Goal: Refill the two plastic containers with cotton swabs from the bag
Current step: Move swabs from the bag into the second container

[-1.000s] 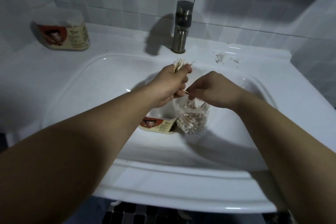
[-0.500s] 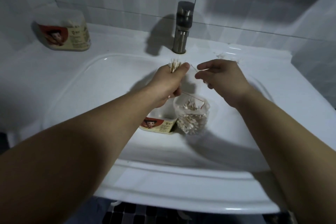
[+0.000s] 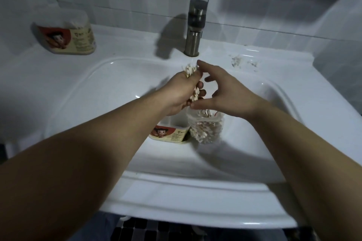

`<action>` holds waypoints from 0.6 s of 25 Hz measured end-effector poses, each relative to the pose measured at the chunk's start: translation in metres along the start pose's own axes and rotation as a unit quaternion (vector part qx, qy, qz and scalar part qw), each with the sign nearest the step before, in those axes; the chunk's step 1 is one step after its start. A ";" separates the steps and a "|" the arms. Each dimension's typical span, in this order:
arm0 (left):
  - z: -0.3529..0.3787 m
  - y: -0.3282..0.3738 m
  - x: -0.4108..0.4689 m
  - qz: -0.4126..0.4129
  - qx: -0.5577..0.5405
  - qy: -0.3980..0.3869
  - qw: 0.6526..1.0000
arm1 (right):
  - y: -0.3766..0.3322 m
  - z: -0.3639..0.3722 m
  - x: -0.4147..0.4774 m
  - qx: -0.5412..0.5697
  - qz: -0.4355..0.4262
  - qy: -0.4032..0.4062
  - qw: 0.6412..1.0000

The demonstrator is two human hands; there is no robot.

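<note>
Cotton swabs (image 3: 191,69) are gripped as a loose bundle in the closed left hand (image 3: 181,92), held above the middle of the sink basin (image 3: 109,92); white tips fan out past the far side of the fist, and more show at its right side between the curled fingers; the right hand (image 3: 225,92) is held just beside it with fingers spread and curved, empty, the thumb low and the forefinger reaching to the far tips, apparently to square the bundle. Directly below, on the basin floor, the clear bag (image 3: 206,129) of swabs stands open, touching the labelled container (image 3: 170,133) on its left, whose opening is mostly hidden under the left wrist. A second container (image 3: 66,35) sits well apart on the far left of the counter, near the faucet (image 3: 195,27). If the grip is loosened while the bundle is being straightened, swabs could be dropped into the basin, whose drain is hidden, rather than into the container; uneven ends might catch on the rim; the bag could be toppled by a descending forearm.
</note>
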State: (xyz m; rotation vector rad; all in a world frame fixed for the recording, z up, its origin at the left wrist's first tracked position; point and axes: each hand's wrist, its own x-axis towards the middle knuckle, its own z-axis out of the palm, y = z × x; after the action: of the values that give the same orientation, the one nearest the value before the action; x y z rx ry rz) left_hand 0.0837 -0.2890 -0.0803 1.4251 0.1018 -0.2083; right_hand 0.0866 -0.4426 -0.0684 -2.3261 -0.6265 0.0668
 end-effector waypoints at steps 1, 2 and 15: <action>0.001 0.000 -0.001 0.000 -0.002 -0.013 1.000 | 0.001 0.001 0.001 -0.018 -0.012 -0.014 1.000; 0.001 0.001 -0.003 -0.002 -0.002 -0.024 1.000 | 0.002 0.002 0.002 -0.030 -0.022 -0.017 0.999; 0.004 0.001 -0.011 -0.036 0.049 -0.067 0.996 | 0.000 -0.005 0.006 -0.122 -0.066 -0.001 0.990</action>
State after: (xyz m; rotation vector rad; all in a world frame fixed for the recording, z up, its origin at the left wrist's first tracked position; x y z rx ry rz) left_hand 0.0732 -0.2923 -0.0770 1.5022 0.0320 -0.3717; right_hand 0.0930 -0.4432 -0.0638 -2.5110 -0.8269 -0.0735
